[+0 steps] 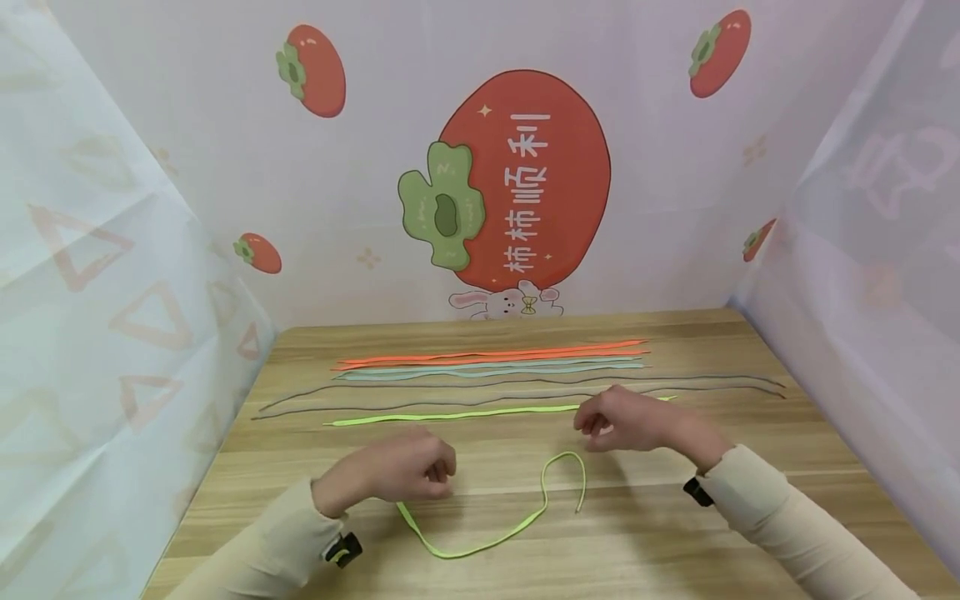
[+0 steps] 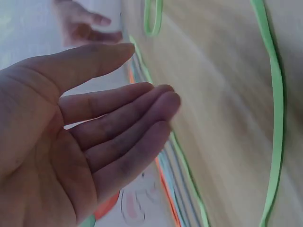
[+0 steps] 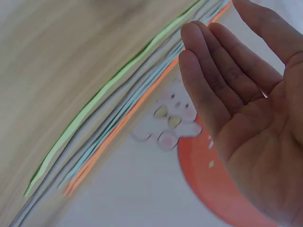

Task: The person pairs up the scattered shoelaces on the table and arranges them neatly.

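A lime green shoelace (image 1: 450, 556) lies in a loose curve on the wooden table, its right end bent into a hook. Over its left end is my left hand (image 1: 401, 467), which hides that end in the head view; the left wrist view shows relaxed fingers (image 2: 128, 123) and a bare palm, apart from the lace (image 2: 277, 104). My right hand (image 1: 622, 419) hovers over the right part of a second lime green lace (image 1: 450, 416), stretched nearly straight across the table. Its fingers (image 3: 203, 90) are loosely bent in the right wrist view and hold nothing.
Behind the straight green lace lie two long grey laces (image 1: 420, 384), then pale teal laces (image 1: 525, 366) and orange laces (image 1: 480, 356), roughly parallel. A white printed sheet with a big red persimmon (image 1: 562, 183) stands behind the table (image 1: 315, 337); white sheets flank both sides.
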The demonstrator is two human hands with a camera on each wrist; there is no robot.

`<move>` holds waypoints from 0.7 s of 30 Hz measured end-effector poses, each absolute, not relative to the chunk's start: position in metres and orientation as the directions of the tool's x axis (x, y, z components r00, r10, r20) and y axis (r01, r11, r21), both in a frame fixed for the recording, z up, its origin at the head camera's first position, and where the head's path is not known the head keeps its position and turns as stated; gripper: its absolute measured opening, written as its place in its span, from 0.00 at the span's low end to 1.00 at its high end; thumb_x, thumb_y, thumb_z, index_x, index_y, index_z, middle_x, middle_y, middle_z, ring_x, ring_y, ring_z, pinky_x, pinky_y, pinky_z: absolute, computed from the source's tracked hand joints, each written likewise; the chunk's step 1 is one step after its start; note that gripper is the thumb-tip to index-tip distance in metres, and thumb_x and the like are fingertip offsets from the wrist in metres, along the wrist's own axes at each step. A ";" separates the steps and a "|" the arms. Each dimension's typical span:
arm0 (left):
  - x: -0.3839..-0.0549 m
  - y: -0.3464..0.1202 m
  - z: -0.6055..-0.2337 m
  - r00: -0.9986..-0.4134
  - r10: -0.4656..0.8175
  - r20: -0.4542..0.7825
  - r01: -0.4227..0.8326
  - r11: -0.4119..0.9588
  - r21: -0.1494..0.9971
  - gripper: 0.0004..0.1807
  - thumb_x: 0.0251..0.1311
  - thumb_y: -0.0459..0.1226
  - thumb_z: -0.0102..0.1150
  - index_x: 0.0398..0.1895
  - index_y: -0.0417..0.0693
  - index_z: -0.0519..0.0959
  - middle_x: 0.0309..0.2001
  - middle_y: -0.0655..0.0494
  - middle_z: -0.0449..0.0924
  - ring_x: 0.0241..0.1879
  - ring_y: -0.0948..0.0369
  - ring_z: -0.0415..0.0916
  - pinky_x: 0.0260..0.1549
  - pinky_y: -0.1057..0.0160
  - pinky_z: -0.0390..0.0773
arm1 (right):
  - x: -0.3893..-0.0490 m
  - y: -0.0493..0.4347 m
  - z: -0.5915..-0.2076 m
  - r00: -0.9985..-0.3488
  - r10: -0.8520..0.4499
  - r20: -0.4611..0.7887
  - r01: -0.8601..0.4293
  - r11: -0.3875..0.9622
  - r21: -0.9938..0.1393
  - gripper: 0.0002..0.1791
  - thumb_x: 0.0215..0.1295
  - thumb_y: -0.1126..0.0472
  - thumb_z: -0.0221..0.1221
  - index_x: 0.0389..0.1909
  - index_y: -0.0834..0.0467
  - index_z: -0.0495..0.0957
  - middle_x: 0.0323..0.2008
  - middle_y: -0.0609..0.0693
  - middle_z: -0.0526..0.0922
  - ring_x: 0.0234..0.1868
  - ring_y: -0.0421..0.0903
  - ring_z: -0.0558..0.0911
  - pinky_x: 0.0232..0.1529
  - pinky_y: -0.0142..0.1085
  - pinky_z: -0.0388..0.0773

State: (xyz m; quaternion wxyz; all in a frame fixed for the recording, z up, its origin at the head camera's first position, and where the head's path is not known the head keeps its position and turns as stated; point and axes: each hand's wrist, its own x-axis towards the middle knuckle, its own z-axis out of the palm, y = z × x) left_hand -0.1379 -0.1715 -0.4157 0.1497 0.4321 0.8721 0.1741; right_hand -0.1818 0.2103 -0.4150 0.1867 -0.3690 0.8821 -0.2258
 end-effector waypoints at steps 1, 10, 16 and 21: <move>-0.136 -0.167 -0.418 -0.574 0.813 -0.104 0.709 0.556 0.434 0.03 0.63 0.34 0.69 0.35 0.42 0.86 0.32 0.59 0.88 0.33 0.74 0.82 0.36 0.75 0.81 | -0.179 0.205 -0.416 -0.645 -0.747 -0.163 -0.579 0.616 -0.534 0.10 0.69 0.64 0.68 0.49 0.61 0.86 0.43 0.50 0.89 0.43 0.34 0.84 0.48 0.38 0.86; -0.116 -0.127 -0.441 -0.525 0.831 -0.184 0.701 0.545 0.460 0.04 0.62 0.36 0.72 0.32 0.48 0.85 0.27 0.68 0.83 0.27 0.81 0.73 0.30 0.83 0.73 | -0.155 0.156 -0.422 -0.498 -0.850 -0.172 -0.696 0.510 -0.505 0.08 0.65 0.63 0.72 0.44 0.57 0.86 0.39 0.45 0.89 0.41 0.33 0.84 0.47 0.31 0.84; -0.102 -0.114 -0.454 -0.520 0.835 -0.181 0.739 0.546 0.394 0.10 0.55 0.39 0.76 0.25 0.52 0.81 0.19 0.72 0.73 0.20 0.81 0.64 0.22 0.82 0.66 | -0.143 0.132 -0.431 -0.429 -0.881 -0.199 -0.720 0.467 -0.513 0.07 0.64 0.65 0.72 0.41 0.56 0.86 0.36 0.43 0.88 0.38 0.32 0.83 0.43 0.25 0.81; -0.098 -0.111 -0.460 -0.521 0.840 -0.148 0.766 0.537 0.354 0.11 0.54 0.36 0.75 0.25 0.53 0.79 0.19 0.70 0.68 0.19 0.77 0.59 0.19 0.80 0.60 | -0.136 0.120 -0.440 -0.384 -0.901 -0.203 -0.746 0.432 -0.506 0.07 0.64 0.63 0.73 0.40 0.55 0.86 0.34 0.42 0.87 0.34 0.30 0.80 0.37 0.19 0.76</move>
